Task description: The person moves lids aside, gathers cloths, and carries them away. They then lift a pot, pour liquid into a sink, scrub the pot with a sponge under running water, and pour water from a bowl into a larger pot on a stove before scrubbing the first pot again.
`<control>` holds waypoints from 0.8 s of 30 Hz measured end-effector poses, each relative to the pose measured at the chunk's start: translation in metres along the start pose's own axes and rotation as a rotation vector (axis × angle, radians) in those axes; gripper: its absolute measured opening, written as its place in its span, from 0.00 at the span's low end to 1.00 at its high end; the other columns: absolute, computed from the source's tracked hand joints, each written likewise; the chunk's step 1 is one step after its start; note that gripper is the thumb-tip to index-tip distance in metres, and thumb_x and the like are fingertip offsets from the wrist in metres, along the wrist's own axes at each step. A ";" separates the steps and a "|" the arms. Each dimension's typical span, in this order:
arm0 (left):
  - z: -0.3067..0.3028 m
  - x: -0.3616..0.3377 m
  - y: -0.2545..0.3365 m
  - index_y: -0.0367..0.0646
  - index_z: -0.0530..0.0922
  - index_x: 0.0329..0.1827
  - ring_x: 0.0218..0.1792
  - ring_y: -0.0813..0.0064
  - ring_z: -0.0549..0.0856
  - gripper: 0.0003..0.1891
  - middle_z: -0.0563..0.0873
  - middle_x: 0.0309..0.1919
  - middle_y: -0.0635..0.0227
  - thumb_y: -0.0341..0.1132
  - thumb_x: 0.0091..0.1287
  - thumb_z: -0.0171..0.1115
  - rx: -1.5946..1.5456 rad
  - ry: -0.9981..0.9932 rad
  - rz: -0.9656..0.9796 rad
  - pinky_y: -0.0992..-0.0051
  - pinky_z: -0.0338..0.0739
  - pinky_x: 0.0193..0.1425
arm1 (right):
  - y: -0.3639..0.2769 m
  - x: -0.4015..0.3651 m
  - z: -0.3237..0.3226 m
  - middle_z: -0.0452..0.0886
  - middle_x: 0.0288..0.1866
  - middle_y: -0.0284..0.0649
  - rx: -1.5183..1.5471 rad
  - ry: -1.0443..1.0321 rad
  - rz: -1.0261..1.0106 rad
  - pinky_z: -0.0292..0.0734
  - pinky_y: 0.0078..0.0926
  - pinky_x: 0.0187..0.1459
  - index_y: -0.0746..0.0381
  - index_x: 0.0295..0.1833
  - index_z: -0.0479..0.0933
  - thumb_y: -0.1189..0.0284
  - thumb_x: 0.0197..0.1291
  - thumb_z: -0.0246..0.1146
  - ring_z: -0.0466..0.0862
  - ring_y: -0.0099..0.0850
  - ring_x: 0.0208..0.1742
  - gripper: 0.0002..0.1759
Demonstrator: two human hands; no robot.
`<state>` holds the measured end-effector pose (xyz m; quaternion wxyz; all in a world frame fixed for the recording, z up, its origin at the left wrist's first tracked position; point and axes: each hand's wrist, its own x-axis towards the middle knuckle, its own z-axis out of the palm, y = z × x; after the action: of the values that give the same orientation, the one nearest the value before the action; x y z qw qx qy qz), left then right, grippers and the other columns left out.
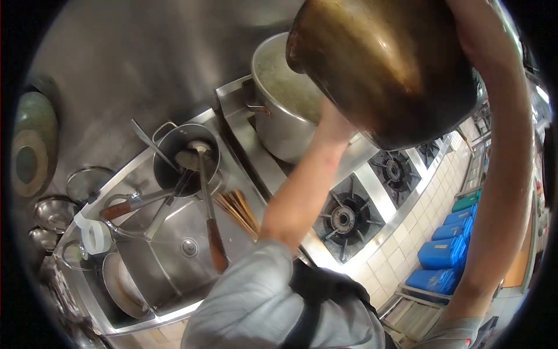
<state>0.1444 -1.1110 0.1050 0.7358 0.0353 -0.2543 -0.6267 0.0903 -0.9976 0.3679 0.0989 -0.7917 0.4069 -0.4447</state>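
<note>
A large pot (383, 64) with a browned, scorched outside is held up in the air and tilted, close to the camera. My left hand (336, 121) grips it from the lower left, its fingers hidden behind the pot. On the upper right side my right hand (468, 14) holds it too, mostly cut off by the frame's top edge. Just left of the raised pot, a big silver stockpot (282, 132) stands on the stove, full of cloudy, pale liquid. What the raised pot contains is not visible.
A steel sink (168, 232) lies left, with a dark pot (160, 166) holding ladles, a bundle of wooden sticks (235, 210) and a plate (121, 285). Gas burners (344, 220) run along the stove to the right. Blue bins (437, 251) stand beyond the tiled floor.
</note>
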 end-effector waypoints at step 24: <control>0.113 -0.373 -0.023 0.38 0.79 0.56 0.53 0.68 0.84 0.12 0.86 0.52 0.63 0.36 0.77 0.60 0.285 0.786 0.113 0.66 0.78 0.61 | 0.244 -0.425 -0.124 0.80 0.64 0.45 1.446 0.368 0.767 0.74 0.40 0.69 0.67 0.68 0.72 0.70 0.68 0.56 0.80 0.38 0.64 0.25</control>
<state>0.0445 -0.7354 0.0720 0.7978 0.3589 -0.0400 -0.4828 -0.2586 -0.8194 0.0484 0.6585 -0.2547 0.2720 -0.6538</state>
